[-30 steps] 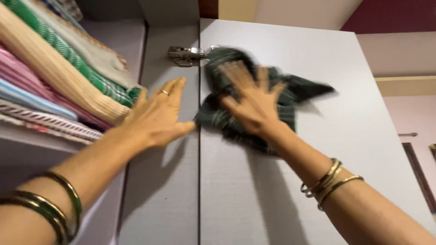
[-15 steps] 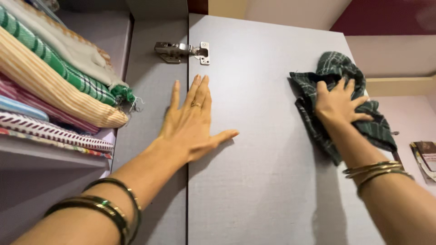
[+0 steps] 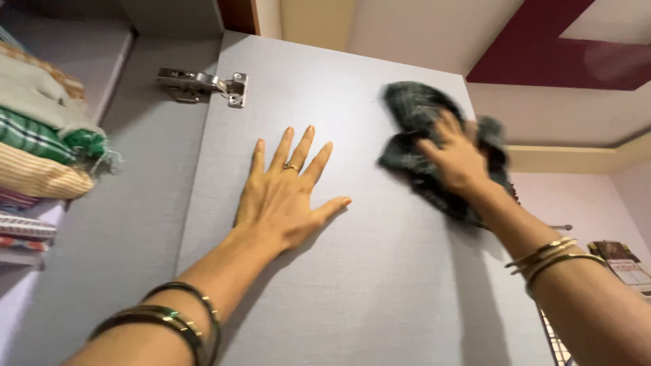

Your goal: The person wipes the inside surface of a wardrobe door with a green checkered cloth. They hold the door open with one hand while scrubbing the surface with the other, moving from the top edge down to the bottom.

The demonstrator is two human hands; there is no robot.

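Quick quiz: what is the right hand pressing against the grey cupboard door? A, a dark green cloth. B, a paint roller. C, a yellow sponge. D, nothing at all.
A: the right hand presses a dark green cloth against the grey cupboard door, while the left hand lies flat and bare on it.

One item: a wall calendar or printed sheet [image 3: 620, 261] that we see at the far right edge, on the pink wall just beyond our right forearm. It hangs upright, rectangular, with a dark brown picture panel on top and a pale sheet with faint rows below. We find no packages, labels or screens elsewhere in view.
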